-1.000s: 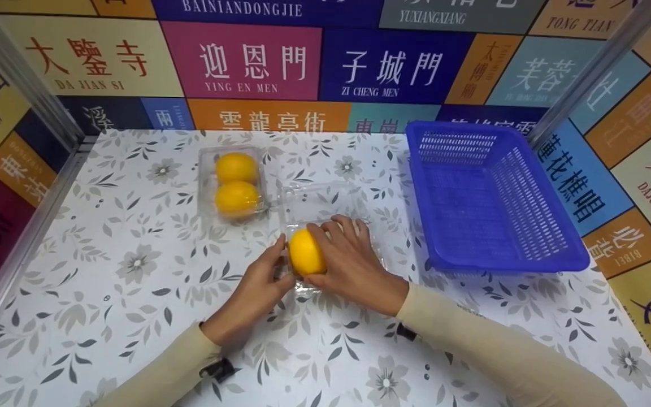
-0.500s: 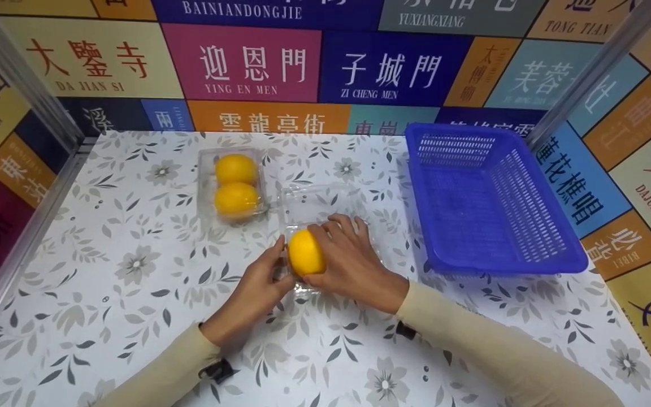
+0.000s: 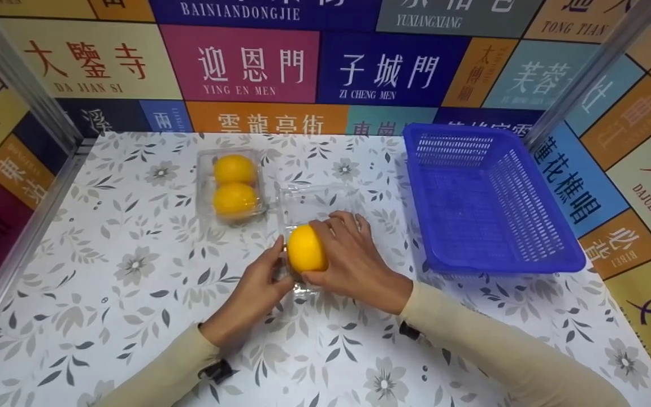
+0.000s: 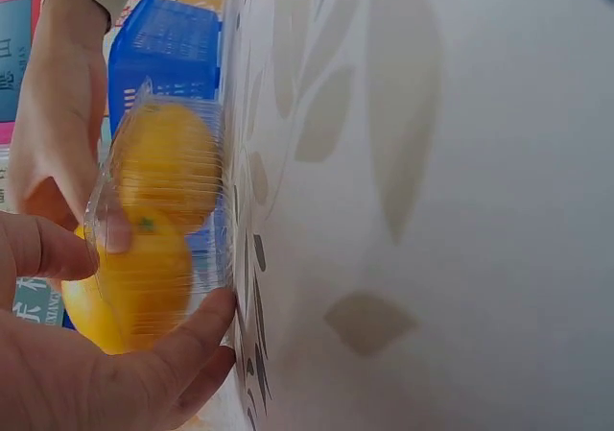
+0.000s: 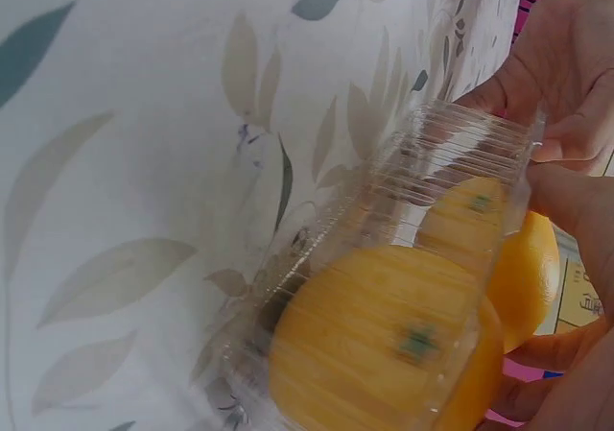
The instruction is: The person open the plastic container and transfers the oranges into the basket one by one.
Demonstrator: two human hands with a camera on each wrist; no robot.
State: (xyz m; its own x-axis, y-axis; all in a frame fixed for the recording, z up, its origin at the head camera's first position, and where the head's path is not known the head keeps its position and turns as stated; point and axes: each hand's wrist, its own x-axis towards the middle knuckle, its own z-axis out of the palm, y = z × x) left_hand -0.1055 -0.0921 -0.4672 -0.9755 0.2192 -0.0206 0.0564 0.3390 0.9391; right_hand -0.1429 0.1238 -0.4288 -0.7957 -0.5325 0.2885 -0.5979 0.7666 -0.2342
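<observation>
In the head view my right hand (image 3: 351, 257) grips an orange (image 3: 306, 249) at the left end of an open clear plastic box (image 3: 320, 203). The orange stands partly above the rim. A second orange (image 5: 379, 340) sits inside the box, showing through the ribbed wall in the right wrist view; in the head view my right hand hides it. My left hand (image 3: 255, 288) holds the box at its left end, thumb and fingers spread along the wall. Those fingers (image 4: 197, 330) reach low, close to the tabletop, in the left wrist view.
Another clear plastic box (image 3: 205, 186) with two oranges (image 3: 235, 183) stands behind and to the left. A blue plastic basket (image 3: 455, 226) occupies the right side. The flowered tabletop (image 3: 133, 316) meets printed wall panels (image 3: 241, 62) at the back.
The gripped orange has risen slightly with my right hand over the last half second. My left hand and the box have stayed nearly still.
</observation>
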